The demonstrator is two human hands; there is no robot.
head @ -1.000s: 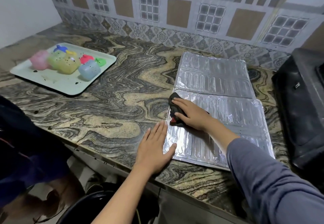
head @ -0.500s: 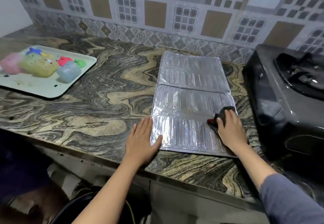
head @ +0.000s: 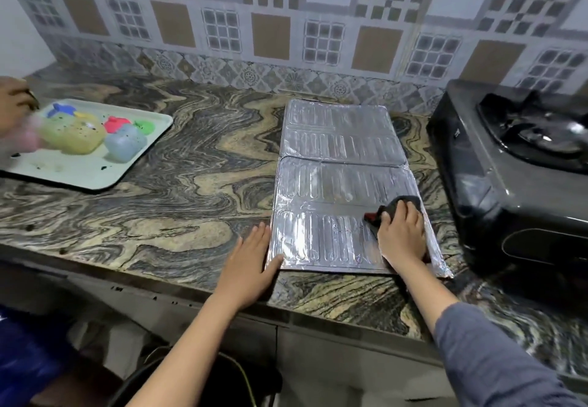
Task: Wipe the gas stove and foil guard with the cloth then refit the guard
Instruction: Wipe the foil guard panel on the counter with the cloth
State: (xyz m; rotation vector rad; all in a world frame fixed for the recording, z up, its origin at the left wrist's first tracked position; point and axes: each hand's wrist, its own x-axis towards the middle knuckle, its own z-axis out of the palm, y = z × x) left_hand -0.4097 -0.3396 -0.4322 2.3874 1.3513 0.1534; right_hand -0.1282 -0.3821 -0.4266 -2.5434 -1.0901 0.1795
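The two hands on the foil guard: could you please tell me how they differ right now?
The left hand lies flat and empty, fingers spread, at the foil guard's near left edge. The right hand is curled over a dark cloth, pressing it on the guard's right side. Both rest palm down, bearing on the guard.

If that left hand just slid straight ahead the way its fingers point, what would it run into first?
Probably nothing soon: the left hand points up along the foil guard's left edge, over bare countertop, toward the tiled wall. Only its thumb overlaps the foil.

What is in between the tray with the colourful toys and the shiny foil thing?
Nothing: in the head view only bare marbled countertop lies between the tray and the foil guard.
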